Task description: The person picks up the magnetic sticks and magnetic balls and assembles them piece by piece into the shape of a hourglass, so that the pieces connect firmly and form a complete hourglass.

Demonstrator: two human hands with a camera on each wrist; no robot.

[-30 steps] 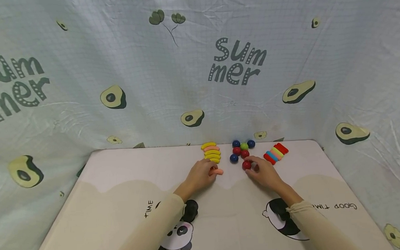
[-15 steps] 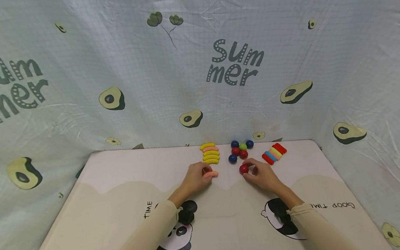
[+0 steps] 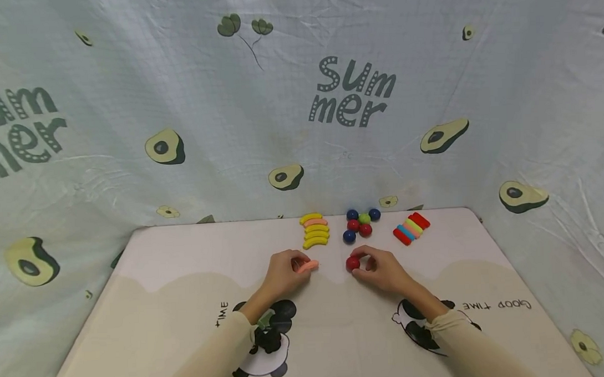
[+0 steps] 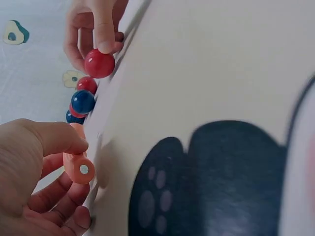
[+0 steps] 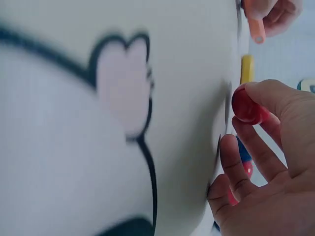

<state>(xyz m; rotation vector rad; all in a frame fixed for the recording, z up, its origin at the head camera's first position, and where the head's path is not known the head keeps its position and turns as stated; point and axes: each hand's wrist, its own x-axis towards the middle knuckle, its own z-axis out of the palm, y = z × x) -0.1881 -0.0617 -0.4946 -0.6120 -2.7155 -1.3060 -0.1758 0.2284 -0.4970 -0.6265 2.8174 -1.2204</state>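
My left hand point(image 3: 281, 277) pinches an orange banana-shaped piece point(image 4: 78, 168) between thumb and fingers; its end with a pale round spot faces the left wrist camera. To the right, my right hand point(image 3: 383, 270) holds a glossy red ball point(image 5: 246, 105) by thumb and fingertips. Both hands are over the near-middle part of the table, a short gap apart. Beyond the left hand lies a column of yellow banana pieces point(image 3: 316, 242) with one orange piece point(image 3: 315, 223) among them. Beyond the right hand sit blue balls point(image 3: 350, 237), red balls point(image 3: 365, 230) and a green ball point(image 3: 364, 218).
A slanted row of short coloured bars point(image 3: 411, 229) in red, blue, orange and yellow-green lies at the right rear. The pale table point(image 3: 187, 337) carries printed pandas and lettering. A printed curtain point(image 3: 220, 130) hangs right behind the table's far edge.
Both hands have drawn back toward the person and slightly left, the left with the orange piece, the right with the red ball. The red ball has come away from the other balls.
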